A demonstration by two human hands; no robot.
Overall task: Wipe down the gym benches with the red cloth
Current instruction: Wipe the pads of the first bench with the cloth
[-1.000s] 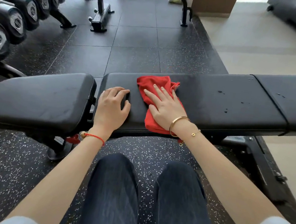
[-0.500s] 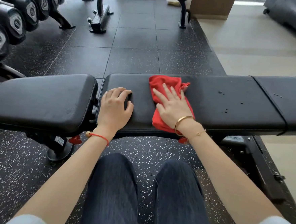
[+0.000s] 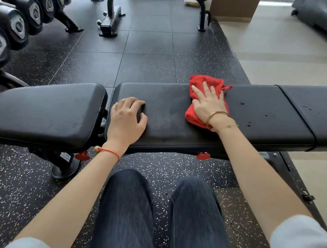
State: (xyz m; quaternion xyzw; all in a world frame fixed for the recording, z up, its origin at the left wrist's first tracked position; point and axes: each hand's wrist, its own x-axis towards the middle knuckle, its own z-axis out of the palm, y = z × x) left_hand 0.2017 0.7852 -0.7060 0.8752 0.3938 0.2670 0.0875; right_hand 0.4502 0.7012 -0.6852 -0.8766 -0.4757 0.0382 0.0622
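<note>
Right hand [image 3: 208, 105] flat on the red cloth [image 3: 196, 114], left hand [image 3: 126, 119] loose; I'd press rightward through those droplets [image 3: 243, 104] on the desk [image 3: 165, 108].

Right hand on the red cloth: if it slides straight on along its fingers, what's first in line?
Probably nothing solid: the right hand points over the black padded bench's far edge; beyond lies lower dark rubber floor.

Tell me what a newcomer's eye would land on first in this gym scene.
The red cloth stands out first, bright against the black bench pad, with the right hand pressed flat on it. Next come the water droplets just right of the cloth on the same pad, and the left hand resting near the pad's left end. The dumbbell rack fills the far left.
</note>
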